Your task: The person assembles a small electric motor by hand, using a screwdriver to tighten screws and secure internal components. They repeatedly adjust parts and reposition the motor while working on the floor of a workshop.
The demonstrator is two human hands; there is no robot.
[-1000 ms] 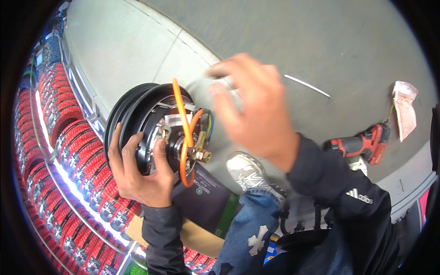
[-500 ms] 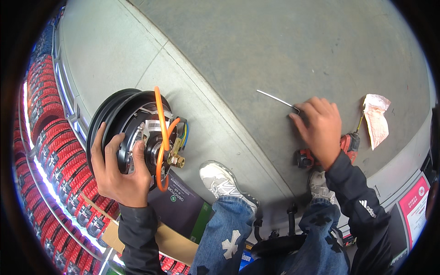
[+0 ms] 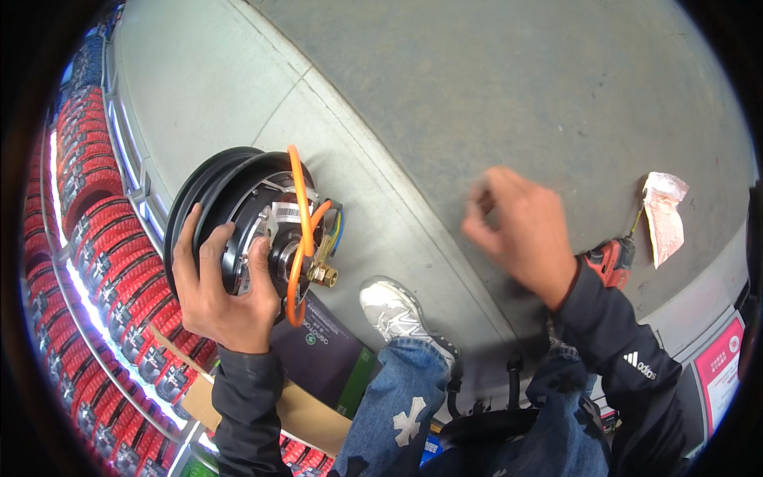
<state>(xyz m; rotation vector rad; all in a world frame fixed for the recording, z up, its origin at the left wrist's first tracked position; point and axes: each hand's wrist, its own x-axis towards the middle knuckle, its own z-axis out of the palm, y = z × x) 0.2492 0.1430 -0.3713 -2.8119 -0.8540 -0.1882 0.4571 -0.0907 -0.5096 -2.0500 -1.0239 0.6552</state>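
My left hand (image 3: 230, 294) grips the near side of a black hub motor wheel (image 3: 238, 215), thumb on its face and fingers spread over the rim. The wheel stands tilted on the pale floor strip, partly over a dark box (image 3: 314, 342). An orange cable (image 3: 302, 215) loops from it, beside a brass-coloured axle nut (image 3: 325, 276) and thin coloured wires. My right hand (image 3: 517, 230) is raised over the grey floor, its fingers curled into a blurred pinch. The hex key that lay at those fingers no longer shows on the floor; within the pinch it cannot be made out.
A red and black power drill (image 3: 612, 258) lies right of my right hand, close to a crumpled pinkish packet (image 3: 664, 215). Stacked red-wrapped tyres (image 3: 103, 246) line a rack at the left. My white shoe (image 3: 397, 310) is between box and floor seam.
My right hand has risen and moved left, its fingers curling tighter; the hex key has gone from the floor. My left hand keeps its hold on the wheel. The view has shifted slightly.
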